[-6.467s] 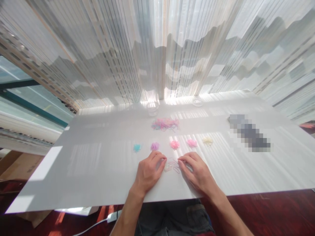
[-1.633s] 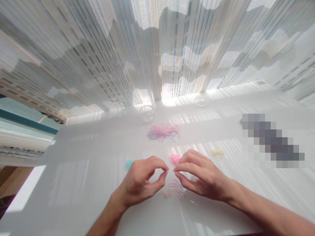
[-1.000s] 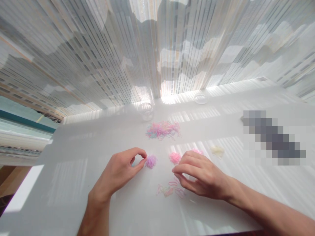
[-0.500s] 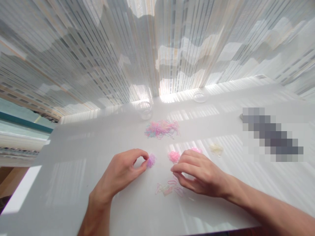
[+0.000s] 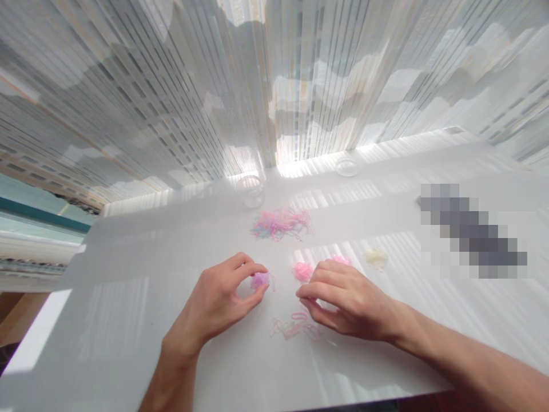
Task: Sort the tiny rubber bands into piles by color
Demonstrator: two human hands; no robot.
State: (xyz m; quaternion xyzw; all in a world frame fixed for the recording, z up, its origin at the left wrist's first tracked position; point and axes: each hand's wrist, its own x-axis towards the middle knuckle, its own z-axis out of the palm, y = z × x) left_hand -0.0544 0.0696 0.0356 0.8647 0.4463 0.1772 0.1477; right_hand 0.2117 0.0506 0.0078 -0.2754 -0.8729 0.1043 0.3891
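My left hand [image 5: 227, 297] curves around a small purple pile of bands [image 5: 259, 280], thumb and fingertips apart on its right side near a loose purple loop. My right hand [image 5: 347, 297] has thumb and forefinger almost together, beside a bright pink pile [image 5: 302, 271]; whatever is between the tips is too small to make out. Another pink pile [image 5: 342, 260] shows just behind that hand. Between the hands, nearer the front, lie several loose pale and pink bands [image 5: 294, 328]. A mixed multicoloured heap [image 5: 281, 223] sits farther back.
On the white table [image 5: 120, 320], a pale yellow pile [image 5: 376, 258] lies to the right. Two clear round containers [image 5: 250, 191] [image 5: 346, 166] stand near the back edge by a striped curtain [image 5: 274, 86]. A blurred dark object [image 5: 472, 232] lies at the right.
My left hand has shifted slightly right, its thumb and fingers opening from a pinch at the purple pile to reach around it. My right hand has barely moved.
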